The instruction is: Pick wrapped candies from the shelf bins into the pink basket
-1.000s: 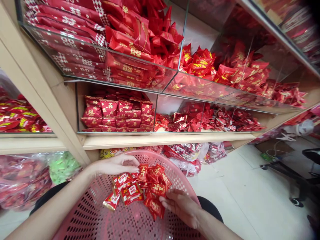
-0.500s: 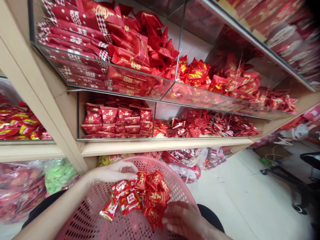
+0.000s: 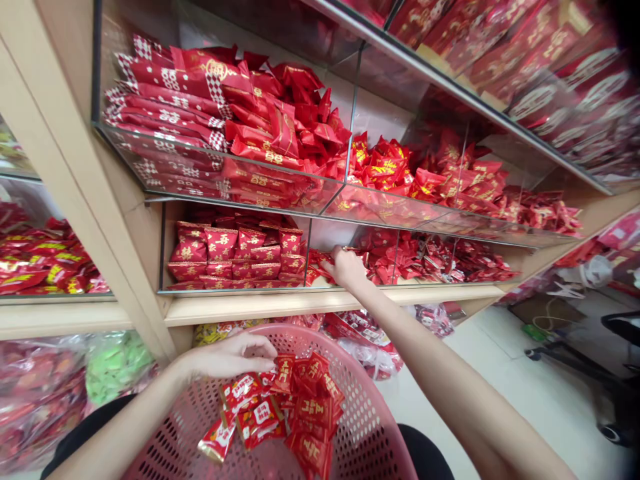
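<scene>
My left hand hovers over the left side of a pink perforated plastic basket, its fingers loosely curved and apart, holding nothing. Just beyond its fingertips, small red candy packets with gold lettering lie in the basket. Beside them are red packets with white labels. My right hand reaches over the clear front of the lower shelf into a compartment of red packets. Its fingers are bent down among the packets and their tips are hidden, so I cannot see whether they grip one.
Neatly stacked red packets fill the compartment left of my right hand. Above, a clear-fronted shelf holds more red packets. Plastic bags of packets sit beneath the wooden ledge. A wheeled chair base stands at right.
My right hand has left the basket and moved forward and up into the lower shelf compartment. My left hand stays over the basket. The view has shifted slightly.
</scene>
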`<state>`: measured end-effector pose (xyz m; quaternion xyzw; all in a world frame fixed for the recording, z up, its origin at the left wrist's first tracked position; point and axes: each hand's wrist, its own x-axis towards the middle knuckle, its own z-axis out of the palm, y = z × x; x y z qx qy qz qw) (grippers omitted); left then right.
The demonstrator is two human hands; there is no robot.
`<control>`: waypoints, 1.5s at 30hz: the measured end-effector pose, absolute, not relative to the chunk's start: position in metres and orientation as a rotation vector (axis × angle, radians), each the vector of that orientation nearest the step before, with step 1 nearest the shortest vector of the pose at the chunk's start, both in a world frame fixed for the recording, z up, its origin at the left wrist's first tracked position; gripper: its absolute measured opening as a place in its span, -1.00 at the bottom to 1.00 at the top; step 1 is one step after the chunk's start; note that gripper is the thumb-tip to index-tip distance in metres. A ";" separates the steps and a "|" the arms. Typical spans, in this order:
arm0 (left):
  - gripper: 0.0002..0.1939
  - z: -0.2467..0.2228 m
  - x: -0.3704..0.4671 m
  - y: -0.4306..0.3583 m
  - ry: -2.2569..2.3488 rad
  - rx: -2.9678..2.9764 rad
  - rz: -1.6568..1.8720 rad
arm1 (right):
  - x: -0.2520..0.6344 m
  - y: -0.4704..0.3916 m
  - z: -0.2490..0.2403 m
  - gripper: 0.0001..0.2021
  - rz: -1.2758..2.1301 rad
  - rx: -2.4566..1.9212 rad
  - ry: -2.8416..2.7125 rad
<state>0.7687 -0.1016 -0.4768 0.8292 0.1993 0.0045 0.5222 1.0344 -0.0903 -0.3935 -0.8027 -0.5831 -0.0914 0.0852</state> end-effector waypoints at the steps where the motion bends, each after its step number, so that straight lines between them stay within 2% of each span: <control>1: -0.60 -0.478 0.768 -0.101 0.478 1.989 0.016 | 1.032 -0.080 -0.397 -0.64 -0.258 -2.480 -1.737; 4: -0.60 -0.482 0.767 -0.100 0.480 1.990 0.033 | 1.026 -0.063 -0.404 -0.54 -0.209 -2.616 -1.687; 15: -0.60 -0.479 0.766 -0.101 0.479 2.014 0.026 | 1.054 -0.071 -0.384 -0.54 -0.053 -2.493 -1.497; 18: -0.61 -0.478 0.767 -0.101 0.481 2.010 0.022 | 1.067 -0.077 -0.380 -0.66 -0.014 -2.330 -1.406; 21: -0.62 -0.476 0.768 -0.102 0.477 1.996 0.004 | 1.073 -0.087 -0.376 -0.76 0.185 -2.073 -1.246; 26: -0.60 -0.470 0.768 -0.104 0.488 1.985 -0.025 | 1.066 -0.139 -0.367 -0.73 0.672 -1.413 -0.970; 29: -0.60 -0.469 0.770 -0.104 0.515 1.984 -0.045 | 1.054 -0.186 -0.372 -0.71 0.922 -1.268 -0.912; 36: -0.59 -0.476 0.772 -0.101 0.509 1.983 -0.060 | 1.029 -0.259 -0.430 -0.68 1.428 -1.285 -0.868; 45: -0.62 -0.466 0.773 -0.104 0.514 2.005 -0.057 | 1.053 -0.258 -0.464 -0.75 1.505 -1.621 -1.521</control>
